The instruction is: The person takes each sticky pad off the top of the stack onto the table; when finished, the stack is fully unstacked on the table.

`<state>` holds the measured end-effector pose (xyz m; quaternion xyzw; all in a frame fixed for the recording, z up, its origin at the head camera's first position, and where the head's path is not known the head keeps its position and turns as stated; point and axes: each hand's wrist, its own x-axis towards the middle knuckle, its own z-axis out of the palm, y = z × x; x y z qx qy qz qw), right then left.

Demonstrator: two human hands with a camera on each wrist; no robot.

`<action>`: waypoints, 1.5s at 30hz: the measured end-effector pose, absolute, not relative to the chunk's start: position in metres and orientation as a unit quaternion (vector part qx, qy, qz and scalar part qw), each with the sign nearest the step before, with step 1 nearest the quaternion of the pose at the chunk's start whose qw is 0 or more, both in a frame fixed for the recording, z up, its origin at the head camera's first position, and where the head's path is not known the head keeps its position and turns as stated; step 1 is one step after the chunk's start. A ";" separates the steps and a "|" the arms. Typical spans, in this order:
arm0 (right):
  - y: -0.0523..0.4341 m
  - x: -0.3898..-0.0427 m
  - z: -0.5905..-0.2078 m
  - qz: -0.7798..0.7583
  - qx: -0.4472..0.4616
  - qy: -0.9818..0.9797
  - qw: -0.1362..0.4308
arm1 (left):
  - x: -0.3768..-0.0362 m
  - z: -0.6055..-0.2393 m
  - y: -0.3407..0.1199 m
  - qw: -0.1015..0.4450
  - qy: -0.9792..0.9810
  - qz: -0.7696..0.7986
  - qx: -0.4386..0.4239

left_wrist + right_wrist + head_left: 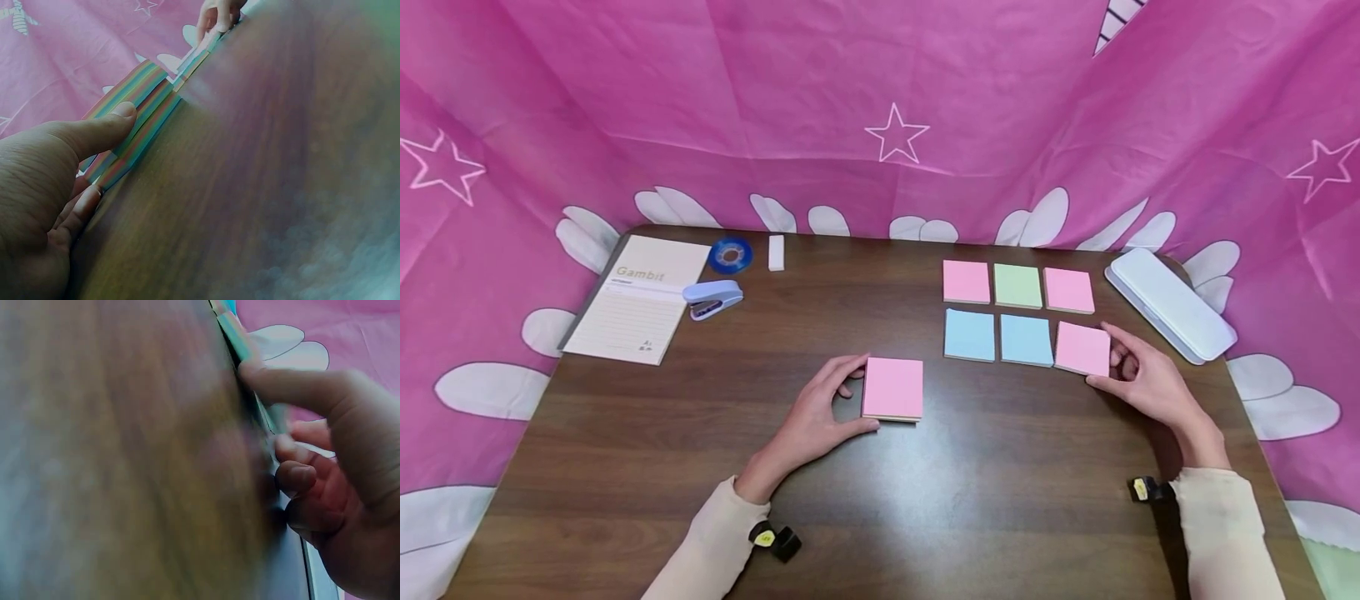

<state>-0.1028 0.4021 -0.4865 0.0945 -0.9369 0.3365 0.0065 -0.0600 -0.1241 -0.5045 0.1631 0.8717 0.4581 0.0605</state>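
- Left hand point(816, 421) grips the pink pad point(892, 389) between thumb and fingers.
- Right hand point(1142, 379) pinches a pink note point(1082, 348) on the counter point(970, 500).

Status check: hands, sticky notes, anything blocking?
Left hand grips pink-topped pad. Right hand pinches pink note, last in grid. Nothing between them.

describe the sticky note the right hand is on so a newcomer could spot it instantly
On the brown table, find the two-row grid of sticky notes right of centre. The pink note ends the near row at its right, with the right hand pinching its edge. It sits slightly askew, and its two row-mates are blue.
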 end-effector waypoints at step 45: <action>0.292 -0.094 -0.463 0.425 0.188 -0.882 0.083 | -0.061 -0.506 -0.125 0.058 0.871 0.460 0.166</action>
